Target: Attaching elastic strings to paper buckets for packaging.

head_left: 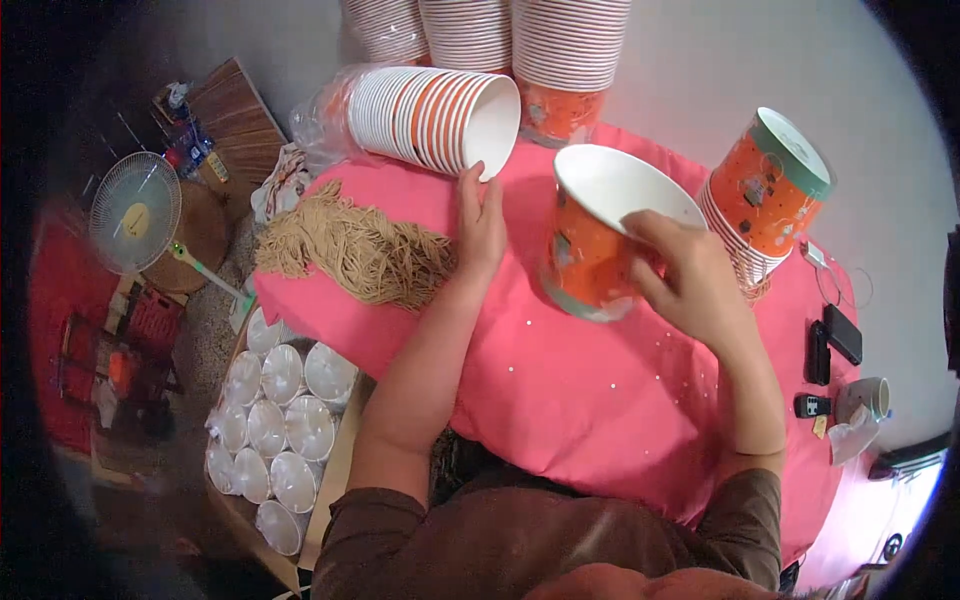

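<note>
A large orange-and-white paper cup (pixel 590 250) with a green base band is in the right hand (pixel 685 275), above the middle of the table toward its far side; whether its base touches the pink cloth (pixel 560 430) cannot be told. That hand is closed on the cup's rim, fingers over the lip and thumb on the outer wall, and the cup tilts slightly. The left hand (pixel 482 230) is partly open, its fingers reaching to the mouth of a lying stack of cups (pixel 410 115) near the table's far left corner; whether they pinch the rim is unclear. Beside that forearm, toward the left edge, lies a heap of tan strings (pixel 355 245). Tall upright stacks (pixel 565 50) stand along the far edge, and an upside-down stack (pixel 755 200) stands near the far right corner. Black devices (pixel 842 335) and a mug (pixel 868 398) sit along the right edge. Below the left edge, a carton (pixel 335 480) holds wrapped white cups (pixel 294 483).
</note>
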Demonstrator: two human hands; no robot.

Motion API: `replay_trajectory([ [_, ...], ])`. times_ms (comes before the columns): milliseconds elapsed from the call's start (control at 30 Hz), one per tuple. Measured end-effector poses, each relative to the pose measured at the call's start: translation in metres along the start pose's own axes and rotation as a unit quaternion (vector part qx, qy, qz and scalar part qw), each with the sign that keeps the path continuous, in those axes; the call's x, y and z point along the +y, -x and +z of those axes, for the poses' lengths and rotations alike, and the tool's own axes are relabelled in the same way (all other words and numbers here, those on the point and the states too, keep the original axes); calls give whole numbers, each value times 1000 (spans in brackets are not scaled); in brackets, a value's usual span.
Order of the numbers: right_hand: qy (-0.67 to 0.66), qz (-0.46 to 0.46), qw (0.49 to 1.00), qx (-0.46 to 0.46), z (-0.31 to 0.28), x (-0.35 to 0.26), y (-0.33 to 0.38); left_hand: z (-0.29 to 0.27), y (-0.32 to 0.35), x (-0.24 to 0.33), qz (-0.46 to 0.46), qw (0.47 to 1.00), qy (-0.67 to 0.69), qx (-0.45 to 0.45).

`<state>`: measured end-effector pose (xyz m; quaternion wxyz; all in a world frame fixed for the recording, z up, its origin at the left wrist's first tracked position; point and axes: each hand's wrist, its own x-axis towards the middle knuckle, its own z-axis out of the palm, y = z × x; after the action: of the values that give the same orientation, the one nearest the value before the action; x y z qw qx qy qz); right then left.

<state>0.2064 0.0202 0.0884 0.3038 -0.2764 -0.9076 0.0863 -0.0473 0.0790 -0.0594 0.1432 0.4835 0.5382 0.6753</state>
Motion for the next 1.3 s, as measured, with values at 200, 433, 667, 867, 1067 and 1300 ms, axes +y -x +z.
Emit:
replay_trajectory([
  [200, 43, -34, 996, -70, 23, -2, 15, 8, 4, 2, -59, 996, 55, -38],
  [433, 163, -83, 983, -11, 47, -7, 19, 13, 18, -25, -5, 995, 43, -94],
  [667, 179, -89, 980, -3, 49, -4, 22, 19, 27, -1, -68, 984, 111, -123],
  [867, 179, -86, 980, -7, 47, -3, 22, 23, 29, -5, -53, 980, 154, -117],
  [1067, 180, -95, 979, 9, 50, -3, 21, 15, 28, -19, -84, 971, 197, -110],
  [1300, 182, -89, 979, 0, 50, 0, 21, 14, 28, -2, -68, 978, 143, -137],
])
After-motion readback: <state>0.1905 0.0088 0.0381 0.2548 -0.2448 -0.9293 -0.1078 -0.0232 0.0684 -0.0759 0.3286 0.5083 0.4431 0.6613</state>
